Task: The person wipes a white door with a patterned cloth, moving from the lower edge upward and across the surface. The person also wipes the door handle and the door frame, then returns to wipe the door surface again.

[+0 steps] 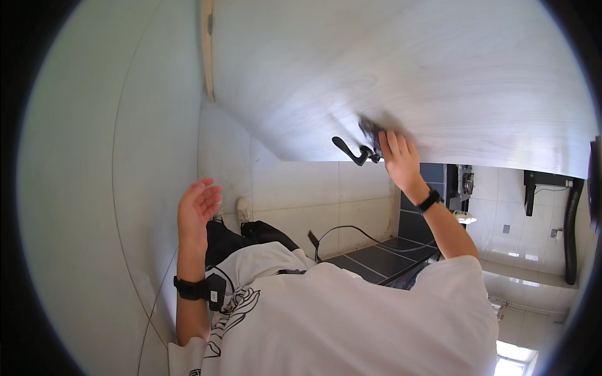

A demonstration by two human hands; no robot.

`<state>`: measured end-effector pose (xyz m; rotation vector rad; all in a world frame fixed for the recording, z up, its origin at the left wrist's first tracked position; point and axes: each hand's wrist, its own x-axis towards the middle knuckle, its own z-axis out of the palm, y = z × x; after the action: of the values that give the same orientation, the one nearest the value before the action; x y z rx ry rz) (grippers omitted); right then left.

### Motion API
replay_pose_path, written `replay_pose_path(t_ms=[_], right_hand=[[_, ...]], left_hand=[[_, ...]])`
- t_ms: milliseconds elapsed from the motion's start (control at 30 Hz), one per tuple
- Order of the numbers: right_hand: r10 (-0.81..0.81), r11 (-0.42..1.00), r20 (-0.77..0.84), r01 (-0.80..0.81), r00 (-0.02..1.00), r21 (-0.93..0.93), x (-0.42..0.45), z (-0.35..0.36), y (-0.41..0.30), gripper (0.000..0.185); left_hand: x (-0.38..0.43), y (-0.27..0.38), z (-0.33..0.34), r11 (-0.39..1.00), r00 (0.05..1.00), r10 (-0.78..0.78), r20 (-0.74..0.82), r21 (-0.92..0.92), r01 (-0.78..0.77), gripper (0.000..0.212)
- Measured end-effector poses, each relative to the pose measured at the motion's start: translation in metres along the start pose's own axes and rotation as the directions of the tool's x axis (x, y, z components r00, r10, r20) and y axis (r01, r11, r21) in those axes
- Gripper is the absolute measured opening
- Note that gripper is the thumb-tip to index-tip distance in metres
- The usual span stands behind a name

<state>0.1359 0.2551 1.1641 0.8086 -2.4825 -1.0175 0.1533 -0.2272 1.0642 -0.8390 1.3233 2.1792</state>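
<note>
A pale wood-grain door [301, 84] stands in front of me, with a black lever handle [350, 151] near its edge. My right hand [400, 152] presses a dark, blurred cloth-like item [370, 130] flat against the door, right beside the handle. The fingers lie over one end of that item; its exact kind cannot be told. My left hand [200, 202] hangs in the air near the tiled wall [155, 117] at the left, fingers slightly curled and apart, with nothing in it.
Light floor tiles [301, 188] lie below, with my shoe [244, 210] on them. A dark-tiled ledge [371, 258] has a black cable [350, 227] over it. At the right are a white bottle [464, 217], a black ribbed hose [572, 235] and a window [512, 359].
</note>
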Motion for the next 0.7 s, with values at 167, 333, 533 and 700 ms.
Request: replay_pose_path(t_ms=[167, 333, 533, 700], right_hand=[[0.036, 0.998, 0.122, -0.042, 0.992, 0.053, -0.052, -0.016, 0.007, 0.044], [0.33, 0.932, -0.132, -0.345, 0.934, -0.109, -0.049, -0.045, 0.049, 0.051], [0.676, 0.726, -0.378, -0.661, 0.633, 0.193, -0.058, -0.025, 0.022, 0.066], [0.378, 0.922, -0.106, -0.363, 0.92, 0.138, -0.094, 0.002, -0.015, 0.044]], left_hand=[[0.008, -0.003, 0.006, 0.999, 1.0, -0.01, 0.015, 0.036, 0.009, 0.035], [0.016, -0.006, 0.018, 0.996, 0.997, -0.025, 0.075, 0.085, 0.019, 0.036], [0.009, -0.011, 0.045, 0.988, 0.99, -0.059, 0.13, 0.149, 0.039, 0.036], [0.001, -0.013, 0.048, 0.983, 0.987, -0.058, 0.148, 0.181, 0.03, 0.035]])
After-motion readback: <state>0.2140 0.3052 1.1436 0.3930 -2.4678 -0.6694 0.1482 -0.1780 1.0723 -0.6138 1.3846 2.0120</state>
